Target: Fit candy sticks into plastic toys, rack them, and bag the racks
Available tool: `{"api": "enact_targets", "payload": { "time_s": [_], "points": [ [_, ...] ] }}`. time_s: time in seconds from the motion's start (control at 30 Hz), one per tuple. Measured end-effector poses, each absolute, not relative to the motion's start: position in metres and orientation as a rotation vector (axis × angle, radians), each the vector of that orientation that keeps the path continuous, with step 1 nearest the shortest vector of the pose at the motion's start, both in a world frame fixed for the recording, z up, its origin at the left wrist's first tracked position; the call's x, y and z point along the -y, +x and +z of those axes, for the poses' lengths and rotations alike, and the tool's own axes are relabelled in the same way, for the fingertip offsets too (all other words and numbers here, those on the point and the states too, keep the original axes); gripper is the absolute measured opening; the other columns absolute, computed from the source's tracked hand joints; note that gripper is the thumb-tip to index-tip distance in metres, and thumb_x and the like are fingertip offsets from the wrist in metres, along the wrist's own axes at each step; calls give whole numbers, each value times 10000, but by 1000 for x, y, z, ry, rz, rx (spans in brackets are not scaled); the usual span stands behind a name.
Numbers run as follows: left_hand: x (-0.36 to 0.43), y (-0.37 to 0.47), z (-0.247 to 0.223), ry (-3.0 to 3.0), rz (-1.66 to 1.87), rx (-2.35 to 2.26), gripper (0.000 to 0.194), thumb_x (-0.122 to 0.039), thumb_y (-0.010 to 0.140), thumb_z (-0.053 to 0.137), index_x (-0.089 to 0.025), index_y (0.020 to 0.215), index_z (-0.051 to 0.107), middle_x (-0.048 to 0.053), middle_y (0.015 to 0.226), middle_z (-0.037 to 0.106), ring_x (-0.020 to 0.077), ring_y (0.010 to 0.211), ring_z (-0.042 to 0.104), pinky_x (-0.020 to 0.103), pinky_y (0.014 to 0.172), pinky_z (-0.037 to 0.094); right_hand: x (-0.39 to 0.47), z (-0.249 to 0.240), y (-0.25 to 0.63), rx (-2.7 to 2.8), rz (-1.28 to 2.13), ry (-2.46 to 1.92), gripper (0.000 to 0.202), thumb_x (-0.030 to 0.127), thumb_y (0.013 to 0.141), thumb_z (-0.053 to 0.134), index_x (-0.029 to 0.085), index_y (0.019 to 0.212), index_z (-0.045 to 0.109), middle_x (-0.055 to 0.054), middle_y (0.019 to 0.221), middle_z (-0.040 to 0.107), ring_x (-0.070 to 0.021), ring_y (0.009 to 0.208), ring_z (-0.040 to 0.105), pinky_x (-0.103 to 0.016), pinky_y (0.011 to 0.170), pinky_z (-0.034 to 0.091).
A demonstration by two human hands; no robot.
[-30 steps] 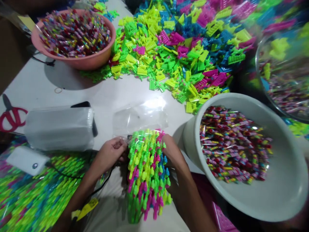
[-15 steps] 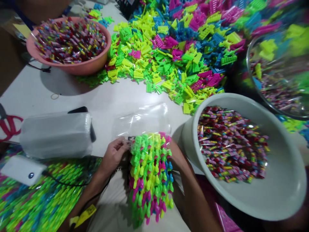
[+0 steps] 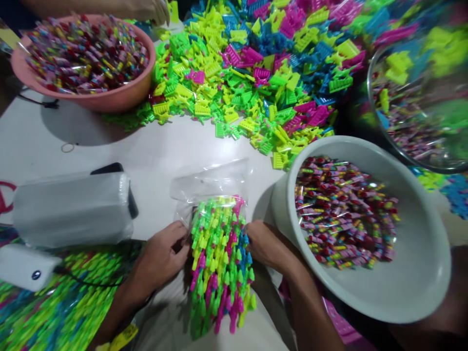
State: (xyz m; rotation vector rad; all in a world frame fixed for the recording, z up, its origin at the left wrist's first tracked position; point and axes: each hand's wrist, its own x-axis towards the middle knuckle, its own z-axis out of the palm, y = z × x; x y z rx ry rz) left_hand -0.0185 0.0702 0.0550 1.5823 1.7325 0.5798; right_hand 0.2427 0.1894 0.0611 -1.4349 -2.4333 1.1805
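A clear plastic bag (image 3: 215, 183) lies over the table's front edge, and its lower part surrounds a bundle of green, yellow, pink and blue plastic pieces (image 3: 223, 253). At the bundle's left side, my left hand (image 3: 164, 256) has its fingers closed on the bag's edge. My right hand (image 3: 265, 243) is against the bundle's right side, its fingers curled and partly hidden behind the bag and pieces. The bag's upper end lies loose and flat on the white table (image 3: 161, 146).
A pink bowl (image 3: 98, 100) and a grey basin (image 3: 420, 234) hold small wrapped items. Loose plastic pieces (image 3: 234, 78) are heaped at the back. Left are a stack of clear bags (image 3: 73, 209), a white power bank (image 3: 27, 265) and red scissors handles (image 3: 6, 196). Another person's hand (image 3: 157, 10) is at the top.
My right hand has come into view at the bundle's right side, and my left hand has moved slightly down along the bag. Another person's hand has appeared beyond the pink bowl. The view has shifted slightly.
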Motion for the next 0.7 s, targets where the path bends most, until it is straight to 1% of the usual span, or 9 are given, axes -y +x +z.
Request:
{"api": "enact_targets", "payload": {
  "time_s": [0.07, 0.13, 0.23, 0.3, 0.33, 0.43, 0.57, 0.63, 0.7],
  "points": [
    [-72, -19, 57, 1656, 524, -1841, 175, -262, 963, 601, -227, 795, 567, -18, 742, 613, 155, 647, 567, 272, 599, 366, -190, 66, 243, 2457, 1223, -1405, 306, 232, 902, 610, 223, 611, 517, 28, 495, 499, -102, 447, 399, -253, 483, 300],
    [-75, -21, 58, 1735, 550, -1929, 124, -263, 956, 629, -229, 845, 585, -26, 744, 637, 150, 619, 572, 280, 584, 355, -189, 70, 243, 2426, 1171, -1411, 242, 265, 989, 553, 210, 760, 608, 30, 537, 544, -120, 462, 485, -248, 519, 347],
    [-79, -25, 59, 1881, 701, -1916, 31, -220, 995, 620, -216, 975, 643, -9, 824, 702, 148, 676, 650, 275, 647, 426, -184, 76, 242, 2358, 903, -1371, 257, 314, 1091, 503, 203, 924, 665, 0, 650, 663, -157, 558, 631, -252, 597, 439],
    [-81, -29, 59, 1989, 796, -1872, 63, -171, 1012, 621, -210, 1033, 665, 12, 876, 740, 158, 746, 696, 277, 725, 468, -180, 78, 241, 2350, 706, -1284, 252, 298, 1126, 498, 206, 981, 683, -33, 779, 744, -171, 661, 706, -260, 666, 490],
    [-81, -31, 58, 2033, 831, -1859, 78, -149, 1010, 630, -209, 1039, 669, 21, 888, 755, 166, 766, 707, 283, 749, 478, -178, 79, 241, 2353, 620, -1239, 241, 279, 1133, 506, 206, 994, 688, -41, 819, 762, -175, 696, 726, -263, 689, 504],
    [-82, -37, 58, 2117, 901, -1856, 105, -116, 978, 669, -210, 1023, 677, 32, 874, 782, 186, 762, 717, 305, 743, 488, -176, 80, 241, 2366, 453, -1132, 194, 221, 1131, 547, 196, 1011, 697, -31, 810, 755, -171, 704, 730, -268, 700, 519],
    [-80, -40, 63, 2242, 905, -1852, 98, -137, 942, 708, -225, 985, 704, 29, 827, 794, 198, 719, 719, 335, 733, 503, -172, 83, 243, 2378, 439, -1049, 175, 163, 1119, 540, 195, 1073, 706, -37, 837, 759, -168, 693, 705, -291, 679, 526],
    [-79, -41, 68, 2332, 902, -1800, 150, -127, 916, 727, -232, 1023, 728, 32, 850, 814, 204, 736, 740, 344, 749, 519, -168, 83, 245, 2381, 410, -1038, 190, 152, 1117, 524, 198, 1085, 706, -33, 796, 735, -173, 660, 673, -312, 650, 510],
    [-77, -40, 75, 2440, 884, -1722, 224, -113, 890, 748, -234, 1078, 734, 32, 867, 828, 204, 727, 750, 348, 731, 522, -163, 83, 247, 2382, 378, -1049, 181, 150, 1115, 529, 195, 1090, 703, -19, 738, 693, -174, 628, 640, -323, 623, 490]
  ]
}}
